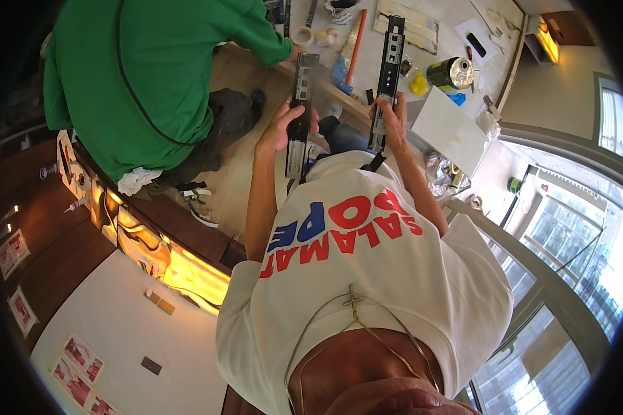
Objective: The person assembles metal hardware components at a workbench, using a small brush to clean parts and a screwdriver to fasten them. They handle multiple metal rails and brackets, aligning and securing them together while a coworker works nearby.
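A metal drawer slide (pixel 302 86) stands lengthwise in my left hand (pixel 282 128), its fingers wrapped round the middle of it. In my right hand (pixel 392 119) is a second drawer slide (pixel 390 62), black with silver parts and slots along its length. Both slides are held roughly parallel, apart from each other, in front of my chest near the edge of the worktable (pixel 325 97). The fingers on the far side of each slide are partly hidden. The left slide's upper end looks slightly blurred.
A co-worker in a green top (pixel 138 76) leans at the left, one hand on the table. The table carries a roll of tape (pixel 302 37), a red-orange rod (pixel 356 47), a tin can (pixel 457 73), a phone (pixel 476 44) and a white board (pixel 451 130). Windows (pixel 567 228) stand at right.
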